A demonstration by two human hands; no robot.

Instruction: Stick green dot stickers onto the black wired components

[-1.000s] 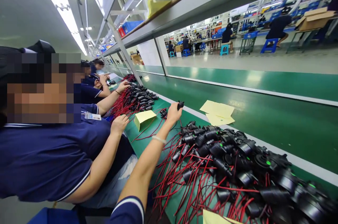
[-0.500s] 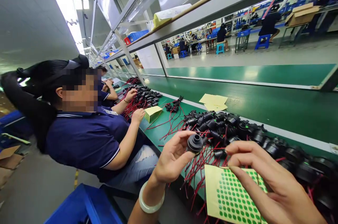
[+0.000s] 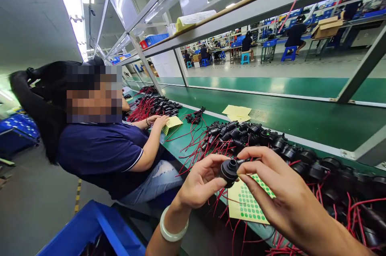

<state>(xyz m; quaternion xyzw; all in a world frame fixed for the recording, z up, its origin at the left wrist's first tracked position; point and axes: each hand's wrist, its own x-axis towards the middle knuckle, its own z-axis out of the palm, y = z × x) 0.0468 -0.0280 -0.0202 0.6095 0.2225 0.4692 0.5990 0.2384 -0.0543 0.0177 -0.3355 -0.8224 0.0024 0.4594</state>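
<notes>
Above the green table (image 3: 301,123), just in front of the sticker sheet (image 3: 245,203), the left hand (image 3: 199,183) pinches the black part (image 3: 229,170) while the right hand (image 3: 280,195) fingers press its top, seemingly sticking a dot, needing steady placement

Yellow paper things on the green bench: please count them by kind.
Sheet of green dot stickers under the hands: 1
Sheet of green dot stickers by the co-worker's hand: 1
Plain yellow sheets, overlapping: 2
Total: 4
</notes>
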